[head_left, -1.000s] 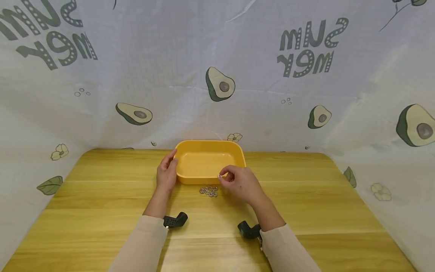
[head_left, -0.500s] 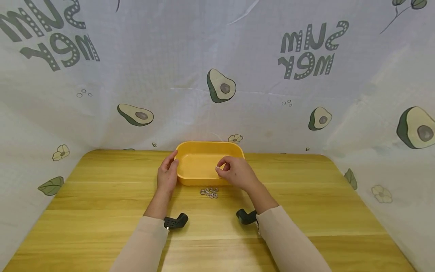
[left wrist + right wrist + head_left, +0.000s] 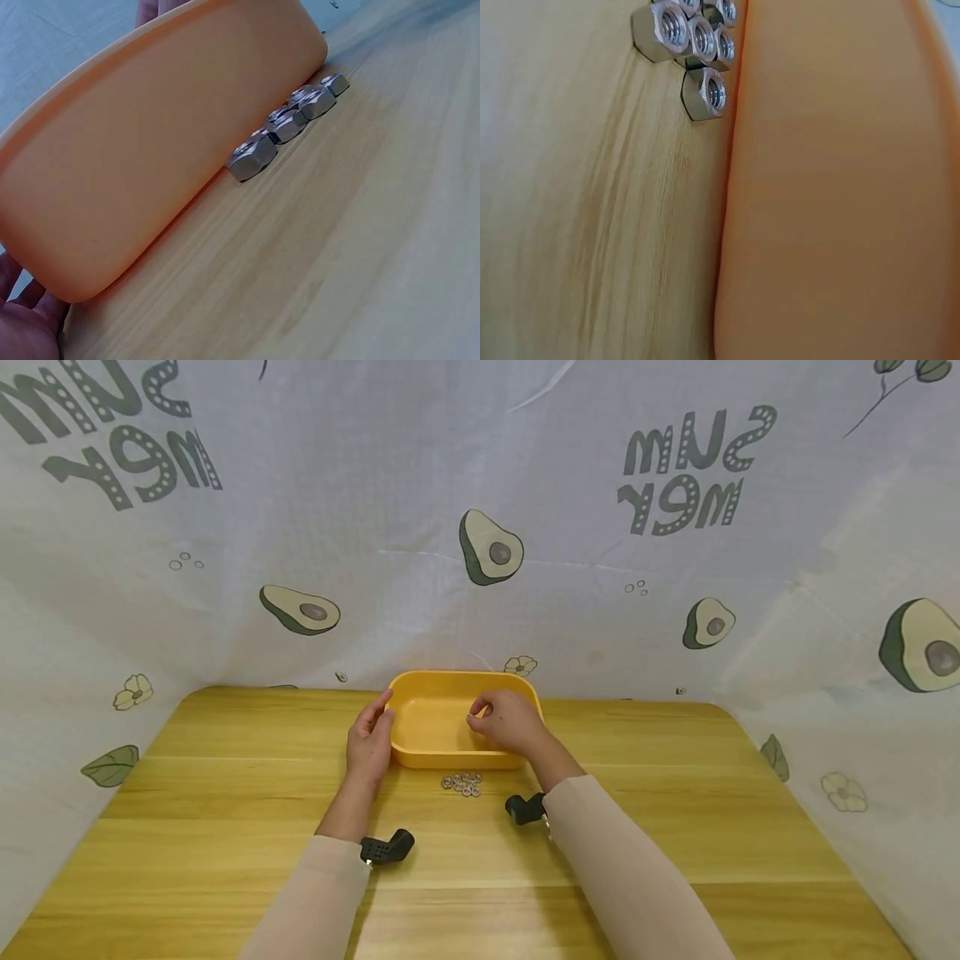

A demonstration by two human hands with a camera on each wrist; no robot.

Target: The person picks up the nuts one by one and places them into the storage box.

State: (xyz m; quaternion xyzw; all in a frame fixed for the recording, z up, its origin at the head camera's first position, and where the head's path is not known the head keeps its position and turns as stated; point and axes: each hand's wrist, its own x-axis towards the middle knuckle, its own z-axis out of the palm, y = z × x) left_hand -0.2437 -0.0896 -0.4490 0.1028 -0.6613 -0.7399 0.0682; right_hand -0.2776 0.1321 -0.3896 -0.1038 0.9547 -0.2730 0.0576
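Note:
In the head view a yellow rectangular tray [image 3: 420, 760] stands near the table's far edge; the wrist views show it as orange. My left hand [image 3: 367, 747] rests against its left end, fingers extended along the wall. Over the inside of the tray, my right hand [image 3: 510, 722] has thumb and forefinger pinched together on a small metal hex nut, now mostly hidden by the fingertips. Several more hex nuts [image 3: 461, 785] lie in a cluster just in front of the tray. Close up, these silver nuts [image 3: 253, 156] sit flat on the wood beside the tray wall.
A wooden table [image 3: 225, 827] carries everything. Behind and beside it hangs a white cloth [image 3: 405, 485] printed with avocados and lettering. A black camera mount [image 3: 388, 847] is on the left wrist, another black mount [image 3: 525, 808] on the right.
My right hand has moved from the tray's front rim forward and left, over the inside, carrying the hex nut. The left hand, tray and clustered nuts have stayed put.

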